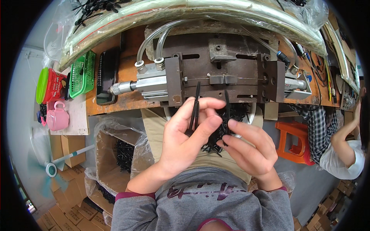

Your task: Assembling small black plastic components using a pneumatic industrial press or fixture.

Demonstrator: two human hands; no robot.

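Left hand (184, 140) holding slim black sticks (197, 101), right hand (254, 150) pinching another stick (227, 101), narrow gap between, bench edge (129, 107) near.

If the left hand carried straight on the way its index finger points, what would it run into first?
Most likely the thin black piece held by the right hand, directly ahead of the left hand's index finger; their relative depth is unclear from this one view.
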